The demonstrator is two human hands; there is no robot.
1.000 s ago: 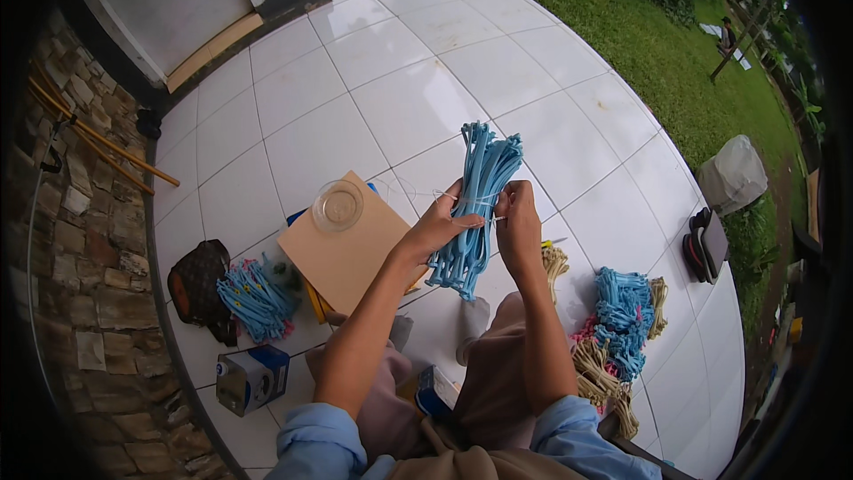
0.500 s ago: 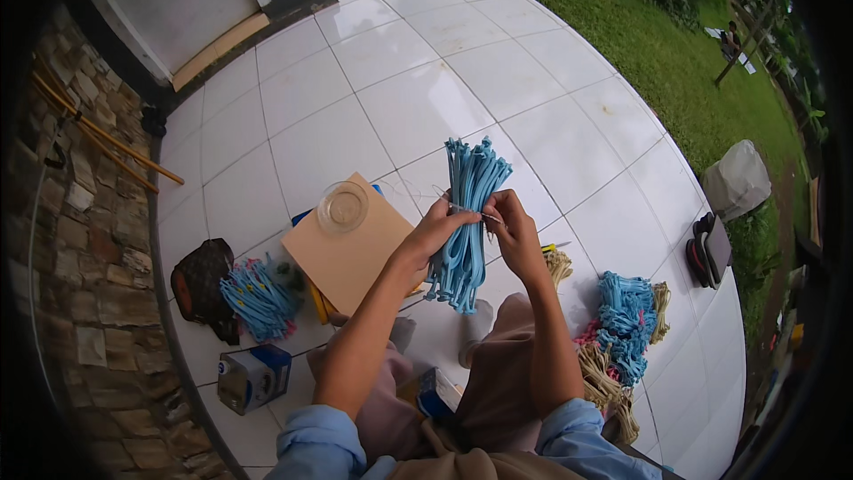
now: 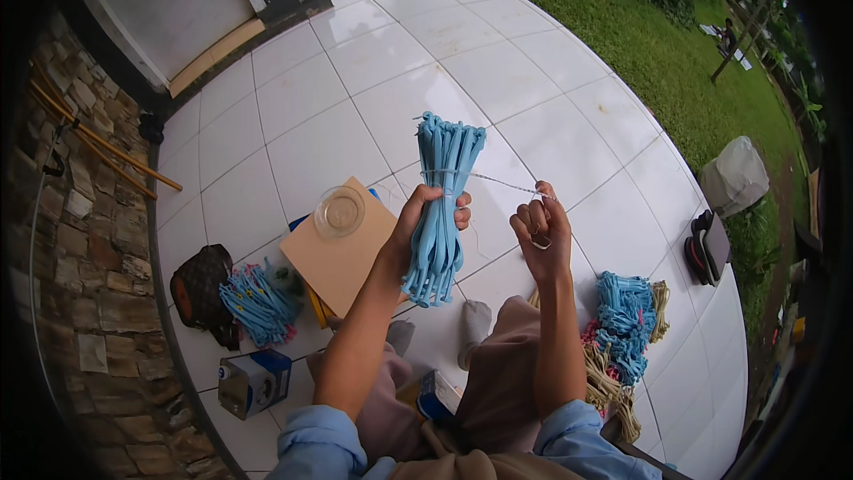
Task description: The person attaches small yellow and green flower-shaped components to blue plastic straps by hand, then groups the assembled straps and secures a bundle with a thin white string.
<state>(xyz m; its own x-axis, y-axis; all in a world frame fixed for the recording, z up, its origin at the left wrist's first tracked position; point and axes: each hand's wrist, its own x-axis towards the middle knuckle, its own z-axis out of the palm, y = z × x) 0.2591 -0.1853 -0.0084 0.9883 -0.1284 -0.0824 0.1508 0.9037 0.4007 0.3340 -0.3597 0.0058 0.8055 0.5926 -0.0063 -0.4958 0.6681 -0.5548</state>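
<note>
A thick bundle of light blue cords (image 3: 442,222) stands upright in my left hand (image 3: 418,216), whose fingers wrap round its middle. Thin pale string (image 3: 498,182) circles the bundle just above that grip and stretches off to the right. Its far end is held by my right hand (image 3: 544,222), raised apart from the bundle with the fingers curled. A loose strand hangs below the bundle's right side.
Left of my legs lie a tan board (image 3: 333,253) with a clear glass dish (image 3: 339,212), a brown bag (image 3: 203,293), more blue cords (image 3: 259,302) and a blue-and-white tin (image 3: 254,382). At right are piled blue cords (image 3: 624,324) and beige cords (image 3: 604,378).
My right hand has drawn away from the bundle to the right, pulling the string out straight. The bundle has shifted slightly left and up, with my left hand now wrapped round it.
</note>
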